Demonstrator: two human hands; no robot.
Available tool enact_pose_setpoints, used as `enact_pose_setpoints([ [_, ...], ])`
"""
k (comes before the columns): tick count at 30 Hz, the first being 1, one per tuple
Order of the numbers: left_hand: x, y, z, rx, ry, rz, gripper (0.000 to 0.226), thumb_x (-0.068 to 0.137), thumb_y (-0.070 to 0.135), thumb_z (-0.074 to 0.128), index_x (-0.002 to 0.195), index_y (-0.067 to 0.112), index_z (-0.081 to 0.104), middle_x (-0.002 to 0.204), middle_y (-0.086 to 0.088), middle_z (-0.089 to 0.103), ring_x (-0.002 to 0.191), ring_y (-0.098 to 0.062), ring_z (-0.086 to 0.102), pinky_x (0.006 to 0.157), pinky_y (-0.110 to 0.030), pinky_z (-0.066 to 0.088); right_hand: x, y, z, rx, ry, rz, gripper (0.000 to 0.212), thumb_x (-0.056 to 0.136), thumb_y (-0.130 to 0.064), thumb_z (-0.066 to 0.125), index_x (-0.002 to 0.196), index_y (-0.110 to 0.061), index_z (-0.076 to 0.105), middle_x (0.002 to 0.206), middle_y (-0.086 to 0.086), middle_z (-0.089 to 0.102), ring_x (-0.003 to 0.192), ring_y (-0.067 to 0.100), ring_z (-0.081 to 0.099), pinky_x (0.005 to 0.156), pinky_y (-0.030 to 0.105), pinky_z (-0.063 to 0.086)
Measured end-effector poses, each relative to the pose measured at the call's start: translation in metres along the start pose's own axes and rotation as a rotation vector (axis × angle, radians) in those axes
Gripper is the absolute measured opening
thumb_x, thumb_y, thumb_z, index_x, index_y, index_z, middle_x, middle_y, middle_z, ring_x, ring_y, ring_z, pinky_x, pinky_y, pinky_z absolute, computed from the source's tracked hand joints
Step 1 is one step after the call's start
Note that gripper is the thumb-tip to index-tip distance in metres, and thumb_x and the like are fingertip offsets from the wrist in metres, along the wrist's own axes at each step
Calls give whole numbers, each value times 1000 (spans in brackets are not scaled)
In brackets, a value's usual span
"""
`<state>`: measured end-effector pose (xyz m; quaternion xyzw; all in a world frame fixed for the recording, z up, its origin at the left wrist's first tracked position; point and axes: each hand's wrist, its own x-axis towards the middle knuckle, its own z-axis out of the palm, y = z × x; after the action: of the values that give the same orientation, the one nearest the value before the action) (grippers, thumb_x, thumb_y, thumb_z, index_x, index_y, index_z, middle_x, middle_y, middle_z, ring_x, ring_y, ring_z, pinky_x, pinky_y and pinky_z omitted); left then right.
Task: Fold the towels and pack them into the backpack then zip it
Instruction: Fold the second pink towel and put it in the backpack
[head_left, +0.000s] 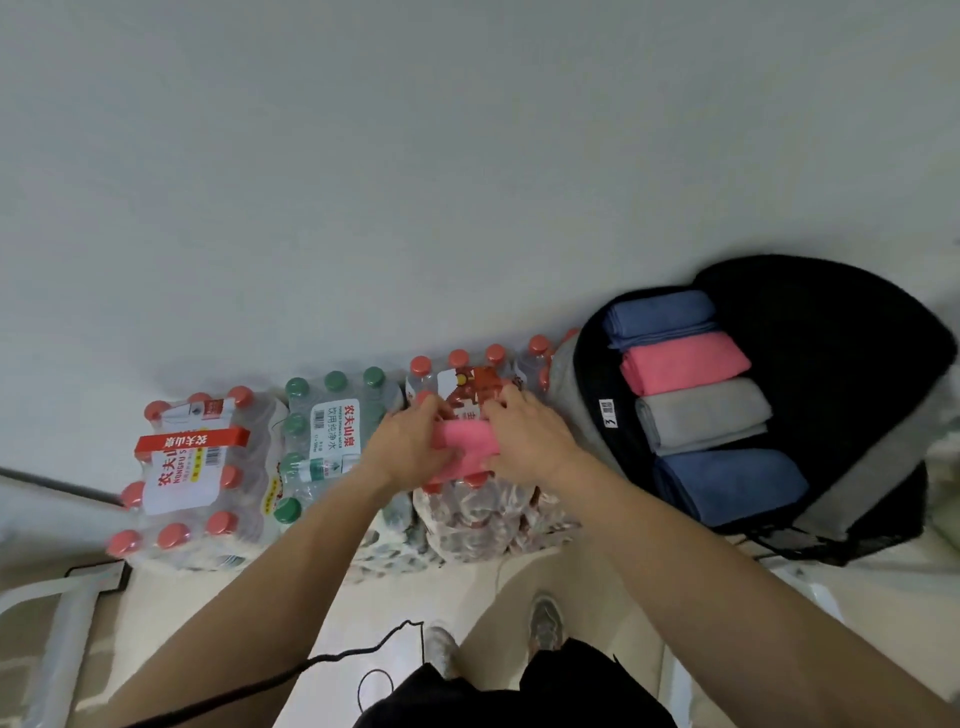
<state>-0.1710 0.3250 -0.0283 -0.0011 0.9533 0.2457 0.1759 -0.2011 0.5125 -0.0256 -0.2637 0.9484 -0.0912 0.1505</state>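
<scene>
A pink towel (466, 447) lies folded into a narrow strip on top of a pack of red-capped bottles (483, 514). My left hand (410, 441) grips its left end and my right hand (524, 436) grips its right end. To the right, a black and grey backpack (852, 364) lies wide open. Inside it sit several folded towels in a row: a blue towel (660, 314), a pink one (683, 361), a grey towel (701, 415) and another blue one (727, 483).
Shrink-wrapped packs of water bottles line the white wall: a red-capped pack (192, 467) at the left and a green-capped pack (327, 441) beside it. A black cable (332, 660) trails over the pale floor by my feet. A white frame (57, 623) stands at lower left.
</scene>
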Motion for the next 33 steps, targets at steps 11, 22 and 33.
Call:
enact_pose_setpoints([
  [11,61,148,-19,-463,117,206,60,78,22,80,130,19,51,108,1,62,92,-16,61,75,-26,51,-104,92,-27,1068,410,484,32,94,-23,60,124,-24,50,106,-9,61,100,14,61,83,29,51],
  [22,103,193,57,567,142,349,49,90,41,61,131,19,46,116,-6,64,108,-28,60,92,-43,34,-124,94,6,467,268,754,44,93,-57,47,130,-33,45,108,2,66,103,27,59,75,38,49],
  [33,86,171,59,606,445,562,26,77,21,67,102,22,74,116,-1,65,105,-24,60,91,-43,43,-92,146,11,-9,128,409,95,86,-64,39,155,-28,-15,163,10,-20,149,33,-18,120,55,-4],
])
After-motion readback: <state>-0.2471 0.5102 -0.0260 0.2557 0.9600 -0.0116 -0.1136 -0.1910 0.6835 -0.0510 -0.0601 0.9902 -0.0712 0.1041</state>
